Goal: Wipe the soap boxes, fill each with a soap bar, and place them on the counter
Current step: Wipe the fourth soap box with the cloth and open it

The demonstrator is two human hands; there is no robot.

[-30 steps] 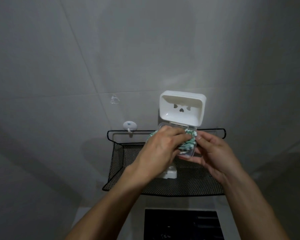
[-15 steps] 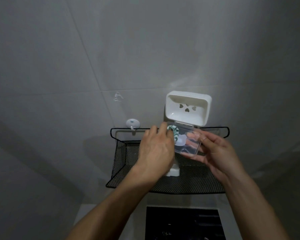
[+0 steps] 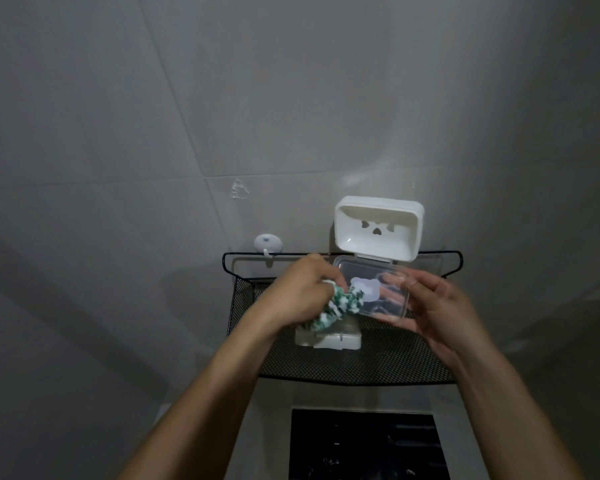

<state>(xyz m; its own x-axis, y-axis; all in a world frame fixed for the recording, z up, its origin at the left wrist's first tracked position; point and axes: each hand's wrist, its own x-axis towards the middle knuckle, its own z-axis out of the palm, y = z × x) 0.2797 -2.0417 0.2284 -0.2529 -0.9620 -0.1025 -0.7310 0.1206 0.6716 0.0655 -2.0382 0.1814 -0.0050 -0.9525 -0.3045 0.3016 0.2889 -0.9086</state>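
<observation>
Wiping underway: left hand (image 3: 302, 292) fingers clench the cloth (image 3: 340, 306) against the open soap box (image 3: 374, 289) gripped by right hand (image 3: 440, 310) fingers; seemingly no soap inside yet.

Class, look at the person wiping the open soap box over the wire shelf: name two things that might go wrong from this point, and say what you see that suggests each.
1. The right hand holds the soap box only at one end of its clear part, so the cloth pushed by the left hand might twist it loose.
2. If dropped, it would likely hit the second box on the mesh shelf.
</observation>
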